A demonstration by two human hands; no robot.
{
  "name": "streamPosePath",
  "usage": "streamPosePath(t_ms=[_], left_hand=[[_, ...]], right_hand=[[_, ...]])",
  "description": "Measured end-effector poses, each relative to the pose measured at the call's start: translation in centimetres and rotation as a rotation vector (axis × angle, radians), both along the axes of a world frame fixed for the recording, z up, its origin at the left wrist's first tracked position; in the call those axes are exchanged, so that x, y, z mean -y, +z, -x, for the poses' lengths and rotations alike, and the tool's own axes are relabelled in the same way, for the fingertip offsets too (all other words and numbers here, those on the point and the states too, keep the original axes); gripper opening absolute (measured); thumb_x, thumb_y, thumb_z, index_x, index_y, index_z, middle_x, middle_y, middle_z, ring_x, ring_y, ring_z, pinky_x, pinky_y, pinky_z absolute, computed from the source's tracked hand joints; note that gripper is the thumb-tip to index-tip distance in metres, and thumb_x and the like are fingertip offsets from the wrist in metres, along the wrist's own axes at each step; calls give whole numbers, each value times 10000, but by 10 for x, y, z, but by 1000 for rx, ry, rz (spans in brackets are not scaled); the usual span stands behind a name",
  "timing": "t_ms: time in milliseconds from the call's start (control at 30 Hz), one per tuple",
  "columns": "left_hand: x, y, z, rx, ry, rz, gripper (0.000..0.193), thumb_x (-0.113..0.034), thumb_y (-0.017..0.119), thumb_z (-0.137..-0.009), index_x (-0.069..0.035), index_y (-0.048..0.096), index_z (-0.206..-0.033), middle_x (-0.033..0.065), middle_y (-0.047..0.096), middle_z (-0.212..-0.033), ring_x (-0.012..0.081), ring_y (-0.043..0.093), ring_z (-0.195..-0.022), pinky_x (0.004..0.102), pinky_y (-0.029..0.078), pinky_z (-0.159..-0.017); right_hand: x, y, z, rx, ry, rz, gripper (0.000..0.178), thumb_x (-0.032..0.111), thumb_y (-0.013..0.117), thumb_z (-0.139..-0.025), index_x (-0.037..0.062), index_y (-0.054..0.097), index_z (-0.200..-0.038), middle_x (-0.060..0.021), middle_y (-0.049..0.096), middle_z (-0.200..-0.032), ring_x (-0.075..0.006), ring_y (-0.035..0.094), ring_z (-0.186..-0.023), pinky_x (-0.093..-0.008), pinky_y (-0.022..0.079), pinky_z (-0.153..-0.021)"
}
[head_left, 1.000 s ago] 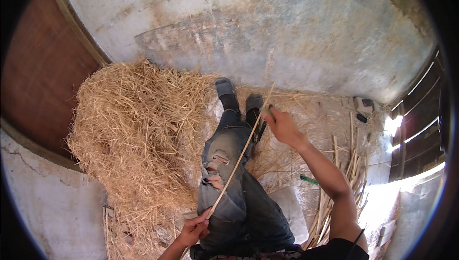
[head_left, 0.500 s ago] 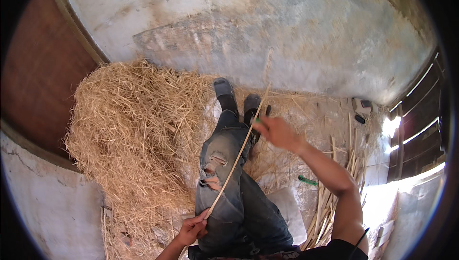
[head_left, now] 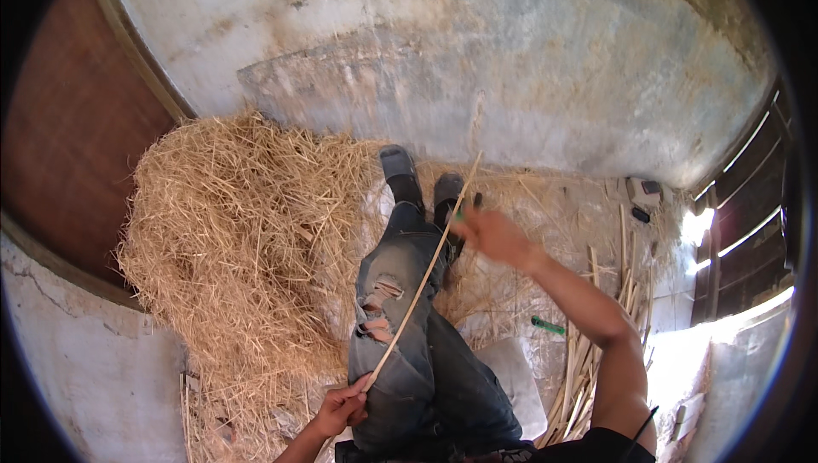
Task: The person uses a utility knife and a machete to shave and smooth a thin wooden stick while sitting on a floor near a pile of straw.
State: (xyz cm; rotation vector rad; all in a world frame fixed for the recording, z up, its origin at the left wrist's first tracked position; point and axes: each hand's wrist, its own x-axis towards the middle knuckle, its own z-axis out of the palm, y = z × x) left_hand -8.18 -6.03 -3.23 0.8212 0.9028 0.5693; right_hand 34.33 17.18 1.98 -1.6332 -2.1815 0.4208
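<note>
A long thin strip of pale wood or bamboo (head_left: pixel 412 305) slants across my legs, from my left thigh up to beyond my shoes. Its near end is pinched between the thumb and fingers of my left hand (head_left: pixel 342 408), close to my lap. My right hand (head_left: pixel 494 237) is closed at the strip's far part, near my shoes. A bit of green shows at its fingers, next to the strip, apparently the handle of a small tool. Motion blur and the fingers hide the tool's kind. The strip's far tip sticks out past this hand toward the wall.
A big straw heap (head_left: pixel 247 250) lies to the left of my legs. Several pale strips (head_left: pixel 575 378) lie on the right, beside a green object (head_left: pixel 548 325). A small dark object (head_left: pixel 641 214) lies at the far right. The plaster wall (head_left: pixel 545 63) rises beyond my feet.
My right hand has shifted very slightly along the far part of the strip. The left hand keeps its pinch on the near end, and the strip has barely moved.
</note>
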Motion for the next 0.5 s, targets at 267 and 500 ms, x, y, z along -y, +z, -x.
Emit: streamPosePath(t_ms=[267,500], left_hand=[[-2,2,-2,-8,-1,9,489,-95,473,-1082,-103,392,-1564,-43,310,-583,72,263,-476,261,291,-470],[-17,8,-9,22,-33,2,485,-83,484,-1076,-103,412,-1555,-42,302,-579,70,251,-475,265,305,-474]], right_hand=[[-25,-11,-32,-126,109,-511,404,419,519,-1044,42,652,-986,-224,638,-688,-454,646,-654,-519,512,-593],[-53,-37,-54,-574,-272,-80,505,493,476,-1054,71,564,-790,-82,522,-591,-247,522,-522,-392,416,-515]])
